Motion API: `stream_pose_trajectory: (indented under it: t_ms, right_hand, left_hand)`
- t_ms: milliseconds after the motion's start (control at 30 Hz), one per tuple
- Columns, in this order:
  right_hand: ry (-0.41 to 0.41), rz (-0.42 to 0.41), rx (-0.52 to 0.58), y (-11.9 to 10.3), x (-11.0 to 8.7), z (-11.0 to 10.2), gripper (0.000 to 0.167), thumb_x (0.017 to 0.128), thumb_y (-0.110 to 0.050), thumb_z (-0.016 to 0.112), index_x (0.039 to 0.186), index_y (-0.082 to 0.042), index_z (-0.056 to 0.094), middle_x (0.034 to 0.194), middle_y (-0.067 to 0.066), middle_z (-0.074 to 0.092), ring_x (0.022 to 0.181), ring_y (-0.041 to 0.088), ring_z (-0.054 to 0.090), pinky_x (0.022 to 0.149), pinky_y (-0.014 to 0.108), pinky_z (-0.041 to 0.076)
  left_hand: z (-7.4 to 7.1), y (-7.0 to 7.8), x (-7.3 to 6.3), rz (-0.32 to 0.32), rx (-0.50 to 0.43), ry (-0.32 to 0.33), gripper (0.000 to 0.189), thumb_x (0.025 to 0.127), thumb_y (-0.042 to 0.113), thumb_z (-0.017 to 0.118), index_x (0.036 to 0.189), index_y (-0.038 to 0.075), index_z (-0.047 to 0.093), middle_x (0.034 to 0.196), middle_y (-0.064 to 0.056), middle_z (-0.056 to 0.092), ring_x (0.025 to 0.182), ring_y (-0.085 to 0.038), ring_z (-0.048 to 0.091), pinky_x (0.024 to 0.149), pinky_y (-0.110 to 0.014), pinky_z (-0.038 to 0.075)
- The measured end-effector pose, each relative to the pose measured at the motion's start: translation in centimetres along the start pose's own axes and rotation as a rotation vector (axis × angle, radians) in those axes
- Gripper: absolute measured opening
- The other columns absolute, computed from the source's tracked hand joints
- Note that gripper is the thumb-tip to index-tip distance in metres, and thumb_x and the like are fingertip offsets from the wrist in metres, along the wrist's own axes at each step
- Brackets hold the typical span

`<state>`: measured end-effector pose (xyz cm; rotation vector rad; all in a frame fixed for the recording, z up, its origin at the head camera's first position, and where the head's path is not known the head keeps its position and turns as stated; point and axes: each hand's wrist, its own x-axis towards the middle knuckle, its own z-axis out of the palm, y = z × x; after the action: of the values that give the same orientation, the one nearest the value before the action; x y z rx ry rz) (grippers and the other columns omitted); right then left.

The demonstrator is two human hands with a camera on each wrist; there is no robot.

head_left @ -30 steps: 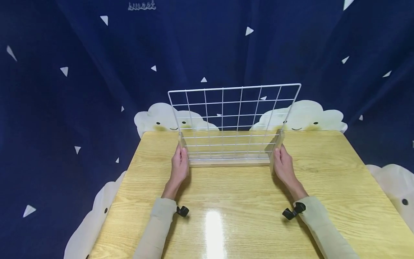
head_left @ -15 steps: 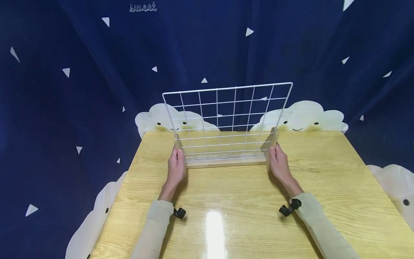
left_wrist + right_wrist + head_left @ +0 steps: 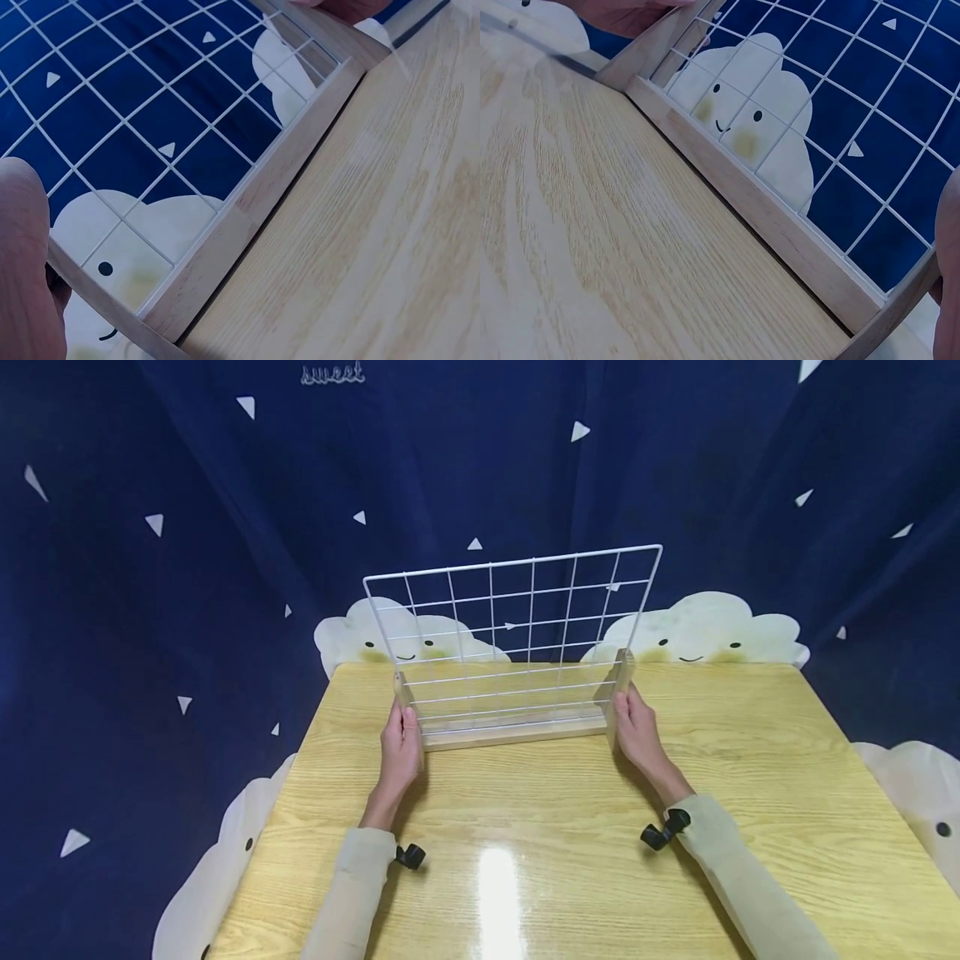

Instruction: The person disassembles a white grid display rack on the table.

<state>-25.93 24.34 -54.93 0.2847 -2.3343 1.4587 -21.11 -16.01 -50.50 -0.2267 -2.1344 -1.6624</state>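
Observation:
A rack with a white wire grid (image 3: 510, 563) and a pale wooden base stands upright on the table. Its left wooden side panel (image 3: 405, 690) is gripped by my left hand (image 3: 402, 750), thumb on the near side. At the other end, my right hand (image 3: 637, 727) grips the right side panel (image 3: 622, 675). The front wooden rail (image 3: 247, 206) joins both panels below the grid; a thin dark line runs along its bottom edge in both wrist views. Most fingers are hidden behind the panels.
The wood-grain table (image 3: 555, 835) extends around the rack, with a bright light reflection (image 3: 498, 902) near the front. Behind it hangs a dark blue curtain (image 3: 480, 460) with white triangles and cloud shapes (image 3: 705, 627). Black wrist mounts (image 3: 666, 831) sit on the sleeves.
Both hands have shifted the rack to the left. It has turned slightly, its right end now farther back than its left. The grip on both panels is unchanged.

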Motion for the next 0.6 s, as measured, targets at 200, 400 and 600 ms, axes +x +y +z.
stream_pose_trajectory:
  t_ms: [200, 400, 600]
  right_hand:
    - [-0.005, 0.015, -0.005, 0.0, 0.7, 0.6, 0.046, 0.115, -0.026, 0.037, 0.151, 0.0, 0.048, 0.13, 0.037, 0.063, 0.112, 0.052, 0.065, 0.089, 0.063, 0.052]
    - [-0.018, 0.026, 0.004, -0.2, 1.2, 0.9, 0.045, 0.115, -0.026, 0.036, 0.15, 0.001, 0.048, 0.133, 0.036, 0.062, 0.116, 0.052, 0.062, 0.096, 0.065, 0.049]
    - [-0.046, 0.044, 0.026, -0.3, 1.5, 1.3, 0.047, 0.116, -0.029, 0.035, 0.151, -0.001, 0.047, 0.132, 0.036, 0.062, 0.117, 0.053, 0.063, 0.096, 0.065, 0.05]
  left_hand:
    - [-0.4, 0.0, -0.1, -0.015, -0.006, 0.01, 0.049, 0.113, 0.011, 0.039, 0.162, 0.002, 0.035, 0.102, -0.039, 0.056, 0.093, -0.044, 0.054, 0.093, -0.049, 0.047]
    - [-0.7, 0.2, -0.3, -0.034, -0.014, 0.016, 0.05, 0.113, 0.009, 0.038, 0.163, 0.002, 0.031, 0.128, -0.041, 0.056, 0.109, -0.048, 0.055, 0.103, -0.058, 0.044]
    - [-1.1, 0.4, -0.8, -0.051, -0.011, 0.032, 0.05, 0.113, 0.009, 0.039, 0.162, 0.001, 0.033, 0.148, -0.035, 0.049, 0.135, -0.039, 0.049, 0.115, -0.056, 0.037]
